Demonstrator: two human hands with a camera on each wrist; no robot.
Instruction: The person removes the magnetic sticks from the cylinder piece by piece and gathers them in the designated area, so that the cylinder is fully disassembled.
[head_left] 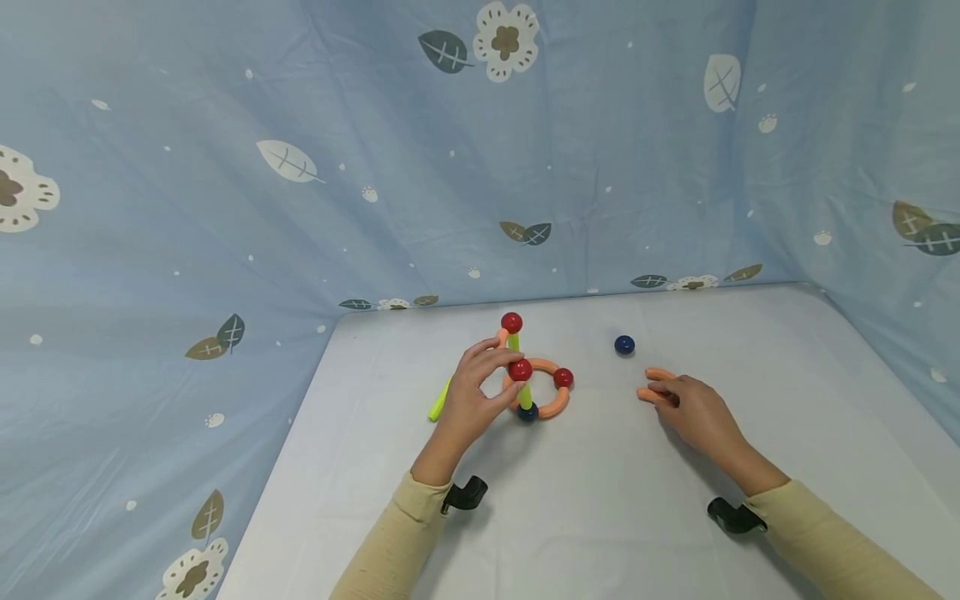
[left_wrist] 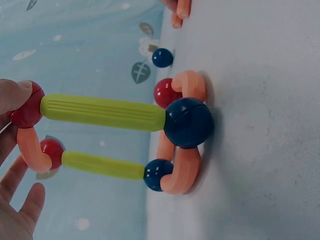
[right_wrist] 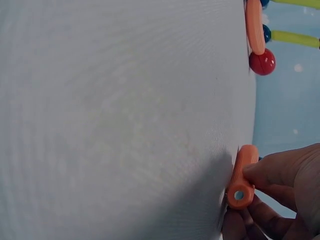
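My left hand [head_left: 468, 404] pinches a red ball [left_wrist: 31, 107] at the top of a magnetic rod-and-ball frame. From that ball a straight green rod [left_wrist: 102, 112] runs down to a blue ball [left_wrist: 189, 122] near the table. A second green rod [left_wrist: 105, 165] stands beside it, with a short curved orange rod [left_wrist: 32, 149] joining the two red tops. Below, curved orange rods [head_left: 553, 406] and another red ball [head_left: 563, 378] form a ring on the table. My right hand [head_left: 699, 415] grips a curved orange rod [right_wrist: 243, 167] low over the table; another orange end [head_left: 660, 374] shows beside it.
A loose blue ball [head_left: 624, 345] lies between the frame and the back of the table, towards the right. Left of the frame is a loose green rod [head_left: 440, 402], partly behind my left hand. A patterned blue curtain [head_left: 420, 192] borders the white table [head_left: 585, 517].
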